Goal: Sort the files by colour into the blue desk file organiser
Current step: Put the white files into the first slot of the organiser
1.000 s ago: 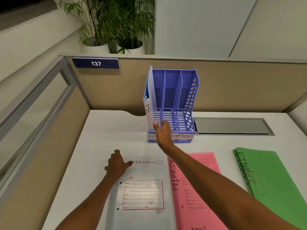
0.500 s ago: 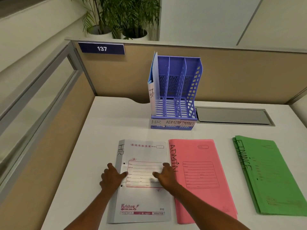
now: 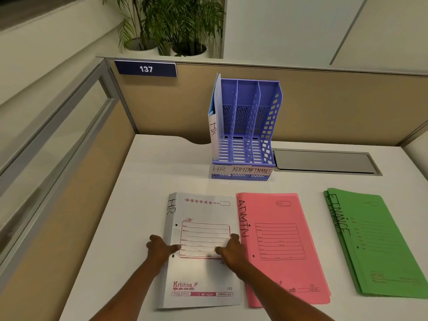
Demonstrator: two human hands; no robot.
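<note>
Picking up white HR file (image 3: 203,249) off counter (image 3: 148,181). Left hand (image 3: 161,249) & right hand (image 3: 231,251) flat on it, open, not gripping. Next, prob.: grab edges, lift, slide into HR slot of blue organiser (image 3: 249,126).

This is an office cubicle: a white desk (image 3: 162,172) boxed in by tan partition panels (image 3: 335,107), a numbered plate "137" (image 3: 146,69) at 11 o'clock, a cable hatch (image 3: 324,161) at 2 o'clock, and potted plants (image 3: 176,24) behind at 12.
</note>
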